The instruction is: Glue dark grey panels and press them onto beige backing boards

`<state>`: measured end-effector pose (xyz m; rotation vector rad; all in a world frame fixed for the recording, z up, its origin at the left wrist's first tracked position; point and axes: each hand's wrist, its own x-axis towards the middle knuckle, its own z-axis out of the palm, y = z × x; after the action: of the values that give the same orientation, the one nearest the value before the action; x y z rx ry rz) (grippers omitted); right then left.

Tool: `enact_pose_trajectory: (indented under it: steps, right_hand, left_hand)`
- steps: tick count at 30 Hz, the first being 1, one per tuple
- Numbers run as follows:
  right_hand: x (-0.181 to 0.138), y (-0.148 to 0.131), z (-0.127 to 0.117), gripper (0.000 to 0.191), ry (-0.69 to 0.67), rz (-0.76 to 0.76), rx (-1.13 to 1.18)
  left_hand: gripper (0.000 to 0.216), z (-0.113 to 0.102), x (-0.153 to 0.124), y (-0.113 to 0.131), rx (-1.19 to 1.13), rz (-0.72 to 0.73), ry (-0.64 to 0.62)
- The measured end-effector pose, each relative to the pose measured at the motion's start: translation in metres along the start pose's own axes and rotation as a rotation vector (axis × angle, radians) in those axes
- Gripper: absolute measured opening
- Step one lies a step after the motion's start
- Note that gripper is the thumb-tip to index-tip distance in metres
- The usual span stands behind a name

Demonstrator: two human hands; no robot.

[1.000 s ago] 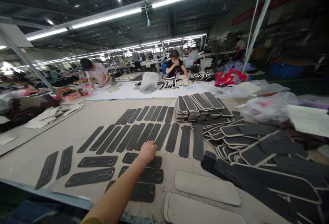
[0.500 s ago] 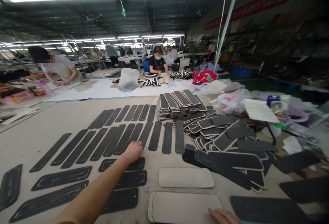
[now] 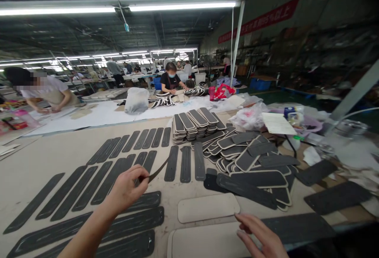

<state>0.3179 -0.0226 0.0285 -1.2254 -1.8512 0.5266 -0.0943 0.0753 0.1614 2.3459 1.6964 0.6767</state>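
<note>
My left hand [image 3: 128, 189] pinches one end of a long thin black strip [image 3: 156, 172] and holds it lifted off the table, above the rows of black strips [image 3: 103, 171] laid flat side by side. My right hand [image 3: 260, 237] hovers low at the front with fingers spread and nothing in them, over a beige oblong pad [image 3: 204, 242]. A second beige pad [image 3: 207, 207] lies just beyond it. Wider black pieces [image 3: 130, 218] lie in a row under my left forearm.
Stacks of beige-edged black pieces [image 3: 195, 123] stand at mid-table, with a loose heap of them [image 3: 251, 159] to the right. Plastic bags, paper and clutter [image 3: 278, 121] fill the far right. Other people [image 3: 170, 78] are at work at tables behind.
My left hand, resting on the row of strips before, has picked one strip up by its end. My right hand has come into view at the front. The view has swung right.
</note>
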Motion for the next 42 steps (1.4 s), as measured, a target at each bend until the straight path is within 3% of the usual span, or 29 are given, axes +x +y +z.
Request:
enact_pose_trajectory:
  steps: [3,7,9,12,16,21,25,29,42]
  right_hand:
    - [0.036,-0.013,0.01,0.037,0.044,0.223,0.197]
    - [0.072,-0.002,0.032,0.067,-0.054,0.498,0.442]
    - [0.081,0.004,0.042,0.073,-0.1,0.533,0.469]
    - [0.082,0.007,0.051,0.065,-0.194,0.535,0.501]
    - [0.074,0.007,0.046,0.054,-0.284,0.532,0.505]
    - [0.064,0.027,0.03,0.045,-0.25,0.592,0.34]
    - [0.065,0.049,0.026,0.026,-0.191,0.64,0.144]
    - [0.067,0.062,0.03,0.01,-0.164,0.716,-0.051]
    - [0.066,0.074,0.028,0.006,-0.239,0.751,-0.357]
  left_hand:
    - [0.015,-0.014,-0.015,0.027,-0.26,-0.009,-0.124]
    - [0.018,-0.005,-0.031,0.043,-0.541,-0.039,-0.263]
    - [0.018,0.005,-0.037,0.044,-0.655,-0.039,-0.317]
    - [0.018,0.016,-0.043,0.043,-0.785,-0.083,-0.38]
    - [0.018,0.028,-0.05,0.039,-0.915,-0.201,-0.373]
    - [0.021,0.068,-0.051,0.029,-1.101,-0.528,-0.332]
    - [0.028,0.117,-0.044,0.017,-1.07,-0.728,-0.31]
    - [0.034,0.149,-0.033,0.014,-0.94,-0.763,-0.346]
    - [0.035,0.183,-0.027,0.012,-0.735,-0.741,-0.402]
